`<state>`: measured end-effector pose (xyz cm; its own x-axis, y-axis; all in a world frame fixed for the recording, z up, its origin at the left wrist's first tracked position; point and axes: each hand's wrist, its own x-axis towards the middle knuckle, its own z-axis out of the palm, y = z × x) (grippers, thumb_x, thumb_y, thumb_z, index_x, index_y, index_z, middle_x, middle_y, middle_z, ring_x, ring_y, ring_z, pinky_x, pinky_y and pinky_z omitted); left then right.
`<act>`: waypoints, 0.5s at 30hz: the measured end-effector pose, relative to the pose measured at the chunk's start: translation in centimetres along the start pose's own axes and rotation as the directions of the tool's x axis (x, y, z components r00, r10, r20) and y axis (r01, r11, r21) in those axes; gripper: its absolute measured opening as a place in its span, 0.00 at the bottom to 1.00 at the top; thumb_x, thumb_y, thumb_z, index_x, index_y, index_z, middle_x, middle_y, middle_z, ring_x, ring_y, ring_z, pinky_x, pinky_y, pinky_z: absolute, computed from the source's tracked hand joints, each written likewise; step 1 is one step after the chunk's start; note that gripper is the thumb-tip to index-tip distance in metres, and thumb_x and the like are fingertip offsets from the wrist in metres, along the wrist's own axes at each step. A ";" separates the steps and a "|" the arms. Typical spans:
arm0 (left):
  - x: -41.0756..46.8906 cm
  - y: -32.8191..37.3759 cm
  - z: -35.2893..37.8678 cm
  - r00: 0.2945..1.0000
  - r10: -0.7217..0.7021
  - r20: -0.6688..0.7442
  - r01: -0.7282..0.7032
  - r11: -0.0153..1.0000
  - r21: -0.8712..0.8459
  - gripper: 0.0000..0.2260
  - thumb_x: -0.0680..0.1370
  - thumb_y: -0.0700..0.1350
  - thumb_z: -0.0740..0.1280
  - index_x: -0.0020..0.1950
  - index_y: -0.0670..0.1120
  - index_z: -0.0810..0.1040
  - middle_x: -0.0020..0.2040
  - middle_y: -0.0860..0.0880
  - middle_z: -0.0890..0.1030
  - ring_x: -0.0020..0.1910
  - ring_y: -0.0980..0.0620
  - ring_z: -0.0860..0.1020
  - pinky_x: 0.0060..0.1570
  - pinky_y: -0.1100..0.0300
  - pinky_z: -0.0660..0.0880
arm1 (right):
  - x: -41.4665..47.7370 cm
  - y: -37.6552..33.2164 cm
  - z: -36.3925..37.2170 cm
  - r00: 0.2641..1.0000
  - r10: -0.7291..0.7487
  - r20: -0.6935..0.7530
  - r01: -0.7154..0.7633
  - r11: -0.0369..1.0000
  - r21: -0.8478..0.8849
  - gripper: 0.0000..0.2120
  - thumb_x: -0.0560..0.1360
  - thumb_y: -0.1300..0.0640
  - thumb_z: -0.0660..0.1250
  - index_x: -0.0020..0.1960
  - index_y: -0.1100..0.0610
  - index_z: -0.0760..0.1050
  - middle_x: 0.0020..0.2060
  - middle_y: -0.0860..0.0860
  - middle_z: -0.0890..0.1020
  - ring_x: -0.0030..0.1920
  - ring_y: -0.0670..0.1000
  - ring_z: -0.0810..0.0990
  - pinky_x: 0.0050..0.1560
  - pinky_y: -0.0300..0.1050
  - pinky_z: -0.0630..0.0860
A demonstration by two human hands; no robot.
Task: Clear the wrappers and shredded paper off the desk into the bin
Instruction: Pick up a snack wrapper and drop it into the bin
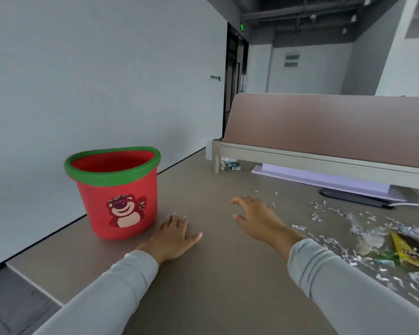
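Red bin (117, 194) stands upright, inside hidden; left hand (173, 234) and right hand (257, 218) spread, holding nothing.

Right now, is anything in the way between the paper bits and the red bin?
Only the person's own hands. The shredded paper and yellow wrapper lie on the right, the bin stands on the left, and the bare desk between them holds just the left hand and right hand.
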<state>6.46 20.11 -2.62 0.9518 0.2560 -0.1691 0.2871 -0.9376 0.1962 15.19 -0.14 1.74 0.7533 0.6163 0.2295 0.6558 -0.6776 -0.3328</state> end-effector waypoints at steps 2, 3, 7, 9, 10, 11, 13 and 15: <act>0.8 2.3 0.2 0.997 0.071 0.019 -0.071 0.997 -0.007 0.35 0.77 0.64 0.46 0.75 0.45 0.42 0.76 0.40 0.41 0.75 0.44 0.39 0.73 0.50 0.42 | -1.2 1.6 -0.5 0.999 0.045 -0.007 -0.045 0.999 -0.001 0.18 0.76 0.52 0.59 0.66 0.51 0.66 0.66 0.51 0.72 0.66 0.54 0.68 0.67 0.52 0.65; 1.1 3.8 0.5 0.992 0.121 0.025 -0.121 0.993 0.000 0.34 0.77 0.64 0.46 0.75 0.45 0.41 0.76 0.40 0.41 0.75 0.44 0.39 0.73 0.50 0.41 | -1.9 2.5 -0.8 0.997 0.070 -0.013 -0.070 0.998 -0.001 0.18 0.76 0.52 0.59 0.65 0.51 0.66 0.66 0.51 0.72 0.66 0.53 0.68 0.67 0.51 0.65; 2.6 10.4 2.0 0.946 0.322 0.020 -0.323 0.947 0.009 0.36 0.77 0.65 0.48 0.75 0.45 0.41 0.77 0.41 0.42 0.76 0.47 0.40 0.74 0.53 0.42 | -5.3 6.9 -2.5 0.981 0.188 -0.041 -0.188 0.982 0.002 0.18 0.76 0.53 0.59 0.65 0.51 0.67 0.65 0.51 0.73 0.65 0.54 0.70 0.66 0.53 0.67; 3.1 13.9 2.6 0.912 0.409 0.038 -0.409 0.912 -0.009 0.37 0.76 0.65 0.49 0.75 0.45 0.40 0.77 0.43 0.42 0.76 0.48 0.40 0.74 0.53 0.42 | -7.6 9.5 -3.9 0.962 0.266 -0.067 -0.266 0.964 -0.004 0.17 0.76 0.54 0.59 0.65 0.51 0.67 0.65 0.52 0.73 0.65 0.55 0.70 0.66 0.53 0.68; 3.2 15.5 2.9 0.896 0.441 0.051 -0.441 0.898 -0.011 0.37 0.76 0.66 0.49 0.75 0.45 0.39 0.77 0.43 0.41 0.76 0.47 0.40 0.74 0.53 0.42 | -8.8 10.7 -4.6 0.949 0.305 -0.082 -0.307 0.952 -0.013 0.17 0.76 0.54 0.59 0.65 0.52 0.67 0.65 0.52 0.73 0.65 0.55 0.70 0.65 0.53 0.69; 3.3 17.2 3.2 0.884 0.463 0.064 -0.464 0.886 -0.011 0.37 0.76 0.66 0.48 0.75 0.45 0.39 0.77 0.42 0.41 0.76 0.47 0.39 0.74 0.53 0.41 | -10.0 11.8 -5.4 0.934 0.344 -0.095 -0.347 0.938 -0.021 0.17 0.76 0.55 0.59 0.65 0.52 0.67 0.65 0.52 0.73 0.65 0.55 0.70 0.65 0.53 0.69; 3.5 20.4 3.9 0.859 0.505 0.088 -0.506 0.862 -0.009 0.37 0.76 0.66 0.48 0.75 0.45 0.40 0.77 0.41 0.41 0.76 0.46 0.40 0.74 0.52 0.40 | -12.4 13.7 -7.0 0.897 0.425 -0.124 -0.430 0.902 -0.018 0.17 0.77 0.57 0.58 0.66 0.52 0.67 0.65 0.53 0.73 0.64 0.55 0.71 0.64 0.51 0.70; 3.5 23.4 4.5 0.825 0.554 0.113 -0.558 0.830 0.002 0.37 0.76 0.66 0.48 0.75 0.45 0.40 0.77 0.42 0.42 0.76 0.46 0.40 0.74 0.52 0.41 | -14.8 15.4 -8.3 0.852 0.497 -0.163 -0.505 0.863 -0.006 0.17 0.77 0.58 0.57 0.65 0.52 0.67 0.64 0.54 0.74 0.63 0.56 0.72 0.61 0.49 0.71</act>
<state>16.00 -2.02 -3.00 0.9319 -0.3347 -0.1400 -0.2927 -0.9216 0.2550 14.53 -23.01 0.81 0.9761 0.1233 0.1788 0.1863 -0.8985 -0.3974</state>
